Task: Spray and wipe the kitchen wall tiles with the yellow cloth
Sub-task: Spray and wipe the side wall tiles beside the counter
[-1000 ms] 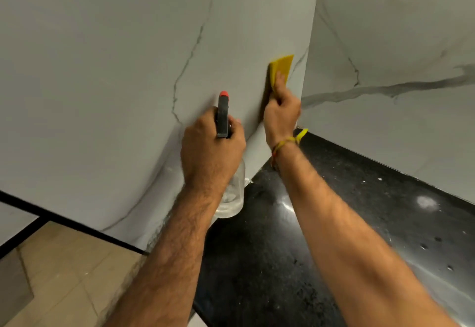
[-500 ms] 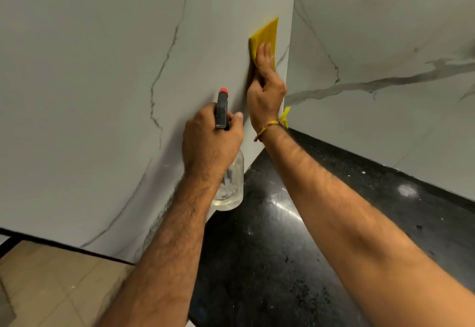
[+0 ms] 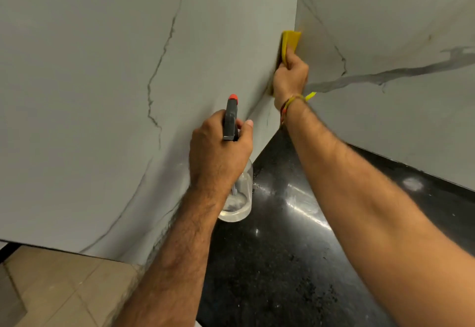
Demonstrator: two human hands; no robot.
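My right hand [image 3: 290,78] presses the yellow cloth [image 3: 290,41] against the left marble wall tile [image 3: 102,82], right at the corner where it meets the right wall tile [image 3: 385,31]; the fingers are curled over the cloth. My left hand [image 3: 218,151] grips a clear spray bottle [image 3: 237,198] with a black head and a red nozzle tip [image 3: 233,97]. The nozzle points up along the left wall. The bottle hangs above the counter with a little liquid at its bottom.
A glossy black stone countertop [image 3: 295,262] runs below both walls into the corner. A white smudge [image 3: 412,184] lies on it at the right. Beige floor tiles [image 3: 56,293] show at the lower left, past the wall's end.
My right hand has slid the cloth to the right along the left wall into the corner. The left hand with the bottle has stayed about where it was.
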